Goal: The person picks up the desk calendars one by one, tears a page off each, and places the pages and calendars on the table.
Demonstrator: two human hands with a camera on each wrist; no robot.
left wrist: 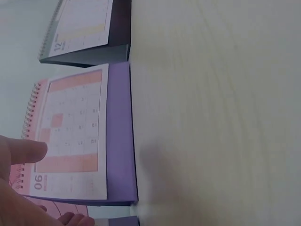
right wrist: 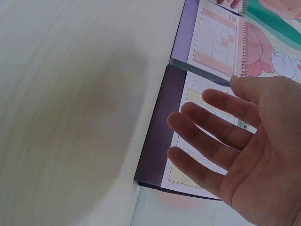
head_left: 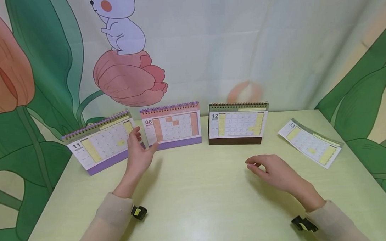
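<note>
Three desk calendars stand along the back of the table. At the left is a purple-based one showing 11 (head_left: 107,143); beside it a purple-based one with a pink page shows 06 (head_left: 172,126). A dark-brown-based calendar showing 12 (head_left: 239,124) stands right of the middle. My left hand (head_left: 139,150) is in front of the gap between the two purple calendars, thumb apart from the fingers, holding nothing. The right hand (head_left: 277,172) hovers over the table in front of the brown calendar, its fingers (right wrist: 202,129) loosely bent around nothing.
Loose calendar sheets showing 11 (head_left: 312,143) lie slanted on the table (head_left: 195,198) at the right. Behind the table hangs a printed curtain (head_left: 194,56) with tulips and a white animal. Each wrist carries a small black camera (head_left: 139,212).
</note>
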